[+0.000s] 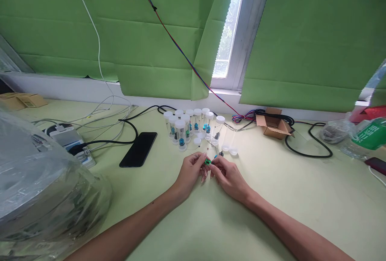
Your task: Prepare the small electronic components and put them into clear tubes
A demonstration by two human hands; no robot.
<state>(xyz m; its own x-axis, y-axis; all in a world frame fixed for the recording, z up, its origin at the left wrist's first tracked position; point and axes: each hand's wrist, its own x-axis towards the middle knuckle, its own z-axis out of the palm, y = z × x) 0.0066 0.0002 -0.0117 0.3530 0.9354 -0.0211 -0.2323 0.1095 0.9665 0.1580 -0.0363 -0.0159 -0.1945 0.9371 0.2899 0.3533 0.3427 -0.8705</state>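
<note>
My left hand (190, 171) pinches a small green part (207, 161), with a thin metal shaft showing near the fingers. My right hand (228, 175) is closed at the part's right side, around a tiny dark piece that I cannot make out. Just beyond my fingers lie a small blue piece (216, 156) and a small dark piece (221, 153). Behind them stand several clear tubes with white caps (180, 124), holding blue, green or dark pieces with thin shafts. Loose white caps (233, 151) lie to the right.
A black phone (138, 149) lies left of the tubes, near a power strip (79, 148) with cables. Plastic wrapping (54, 196) covers a bulky object at left. An open cardboard box (274, 123), a black cable (307, 155) and a bottle (364, 138) are at right.
</note>
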